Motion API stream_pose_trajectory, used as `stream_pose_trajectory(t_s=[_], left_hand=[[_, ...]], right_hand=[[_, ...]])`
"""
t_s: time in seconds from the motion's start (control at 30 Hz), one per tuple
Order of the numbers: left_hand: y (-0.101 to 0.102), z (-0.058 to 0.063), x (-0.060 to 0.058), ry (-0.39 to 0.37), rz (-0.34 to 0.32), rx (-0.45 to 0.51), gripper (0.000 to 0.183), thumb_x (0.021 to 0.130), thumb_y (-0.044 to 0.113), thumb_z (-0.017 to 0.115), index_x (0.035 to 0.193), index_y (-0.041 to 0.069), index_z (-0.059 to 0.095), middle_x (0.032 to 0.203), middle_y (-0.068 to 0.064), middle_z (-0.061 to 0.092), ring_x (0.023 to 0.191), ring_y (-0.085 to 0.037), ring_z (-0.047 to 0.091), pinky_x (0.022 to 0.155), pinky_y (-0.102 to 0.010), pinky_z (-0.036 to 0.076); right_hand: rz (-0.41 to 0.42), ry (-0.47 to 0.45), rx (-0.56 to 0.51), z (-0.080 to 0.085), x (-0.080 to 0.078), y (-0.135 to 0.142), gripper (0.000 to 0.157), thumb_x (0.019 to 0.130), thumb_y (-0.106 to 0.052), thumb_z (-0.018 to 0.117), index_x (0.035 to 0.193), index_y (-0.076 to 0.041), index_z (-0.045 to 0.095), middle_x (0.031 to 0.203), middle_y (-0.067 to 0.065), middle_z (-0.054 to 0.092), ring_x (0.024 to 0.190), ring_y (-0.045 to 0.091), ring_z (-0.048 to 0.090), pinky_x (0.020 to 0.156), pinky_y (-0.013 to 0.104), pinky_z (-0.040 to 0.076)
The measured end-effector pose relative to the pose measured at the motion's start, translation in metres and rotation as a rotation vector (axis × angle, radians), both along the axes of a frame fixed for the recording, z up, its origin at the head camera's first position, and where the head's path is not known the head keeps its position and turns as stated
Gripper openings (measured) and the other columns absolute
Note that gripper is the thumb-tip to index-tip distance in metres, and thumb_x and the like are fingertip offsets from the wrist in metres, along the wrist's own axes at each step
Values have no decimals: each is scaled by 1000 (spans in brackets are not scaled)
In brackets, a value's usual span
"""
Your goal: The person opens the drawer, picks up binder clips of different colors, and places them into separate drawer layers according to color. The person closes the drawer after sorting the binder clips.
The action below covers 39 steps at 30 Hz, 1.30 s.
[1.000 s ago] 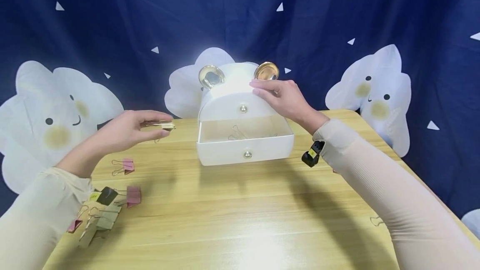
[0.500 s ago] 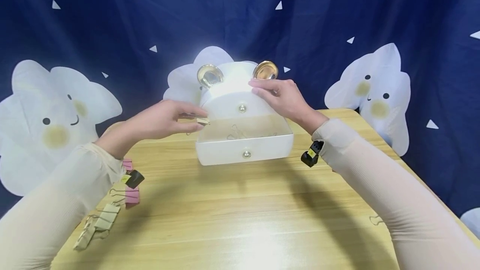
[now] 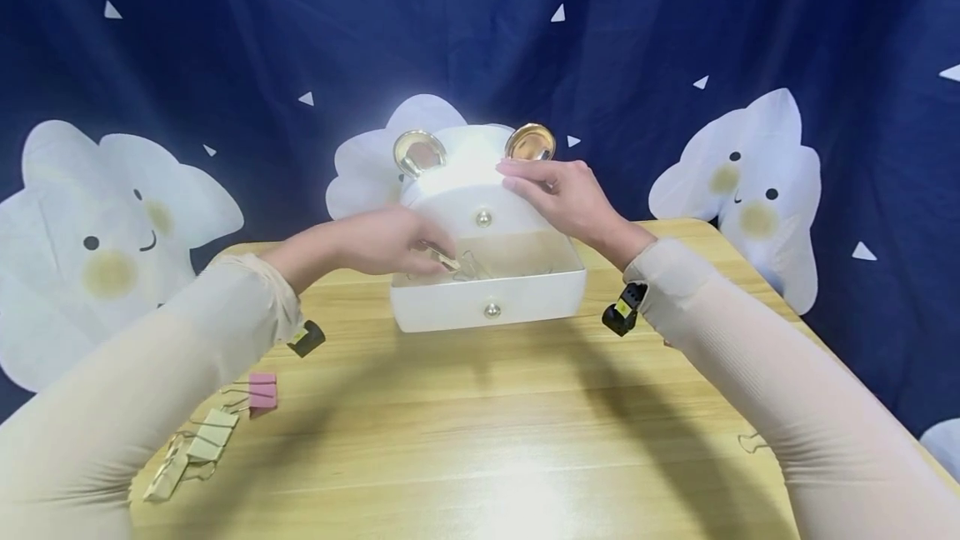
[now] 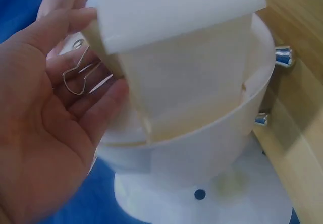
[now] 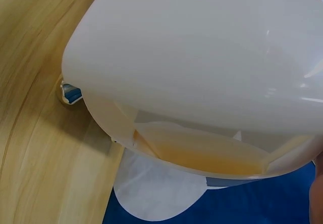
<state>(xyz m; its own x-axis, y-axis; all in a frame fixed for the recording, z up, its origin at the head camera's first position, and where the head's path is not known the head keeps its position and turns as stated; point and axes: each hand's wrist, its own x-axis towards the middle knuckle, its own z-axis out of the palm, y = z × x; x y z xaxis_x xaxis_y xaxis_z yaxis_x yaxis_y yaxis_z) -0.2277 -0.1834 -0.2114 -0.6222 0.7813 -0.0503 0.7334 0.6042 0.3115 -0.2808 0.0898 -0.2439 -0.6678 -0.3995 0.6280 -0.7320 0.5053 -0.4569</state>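
My left hand [image 3: 386, 242] pinches a pale yellow binder clip [image 3: 444, 259] between thumb and fingers, just over the left end of a pulled-out lower drawer [image 3: 442, 307]. In the left wrist view the wire handle of the binder clip [image 4: 64, 78] sticks out towards the palm. Inside the drawer lie several clips, of which wire handles [image 3: 472, 267] show. The drawer belongs to a white rounded box [image 3: 465, 198] with gold ears and pearl-like knobs; its upper drawer is closed. Atop the box, beside the right gold ear [image 3: 531, 142], rests my right hand [image 3: 566, 194], fingers extended.
On the left of the wooden table [image 3: 420, 423] lie a pink binder clip [image 3: 262, 394] and pale yellow binder clips [image 3: 213, 437]. A wire clip handle [image 3: 750, 442] peeks out beside the right sleeve. A dark blue curtain [image 3: 480, 23] with clouds hangs behind.
My left hand has moved right with the binder clip, from beside the box to over the open drawer. The right hand has stayed on the box top.
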Motion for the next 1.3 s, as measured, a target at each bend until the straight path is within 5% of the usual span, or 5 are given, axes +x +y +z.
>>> stream_pose_trajectory(t_s=[0.37,0.53,0.73,0.87,1.3], left_hand=[[12,-23,-5,106,-105,-11,17,90,12,68,104,7,76,100,0,73,99,-20,65,92,-38,50],[11,-24,-3,109,-116,1,16,91,13,69,104,6,75,101,-4,73,100,-22,66,93,-39,50],[-2,-10,5,-26,-4,41,26,93,24,68,115,10,72,113,-1,70,112,-20,60,100,-41,45],[-17,0,16,14,86,7,33,94,29,67,120,10,68,117,-2,67,112,-24,60,98,-45,46],[-72,4,52,116,200,4,41,94,39,65,129,16,65,126,0,64,109,-22,62,87,-45,52]], right_hand=[[-3,8,3,-1,0,-2,29,95,-34,66,121,-23,71,119,-8,67,114,7,60,94,28,50],[-6,5,0,-2,0,-2,29,95,-33,66,121,-23,72,119,-8,67,114,7,60,94,27,50],[-9,-3,0,-3,1,-2,29,95,-33,66,121,-23,72,119,-8,67,114,7,60,94,27,50],[-7,4,-3,-2,1,-2,29,95,-33,66,121,-22,72,119,-8,67,114,7,60,94,27,50],[-9,19,-10,-3,0,-1,28,95,-33,66,121,-23,72,119,-9,68,112,6,61,94,27,50]])
